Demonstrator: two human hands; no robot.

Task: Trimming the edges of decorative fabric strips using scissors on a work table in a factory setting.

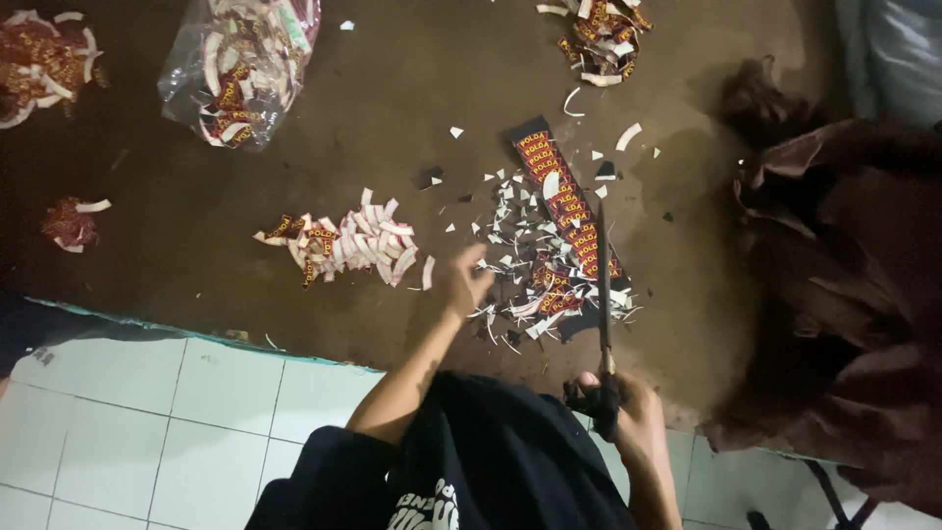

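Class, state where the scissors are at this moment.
In the head view, the scissors are right of centre, handles gripped in the right hand, blades pointing away over the pile of label scraps.

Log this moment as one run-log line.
left hand: reaching into cut label scraps | right hand: gripping scissors, blades over label strip | sorted pile left on brown mat

A dark brown mat covered the white tiled floor. On it lay a long strip of red-and-black printed labels amid scattered white paper scraps, a row of cut red-and-white labels, a clear plastic bag of labels, smaller label heaps and crumpled dark brown cloth.
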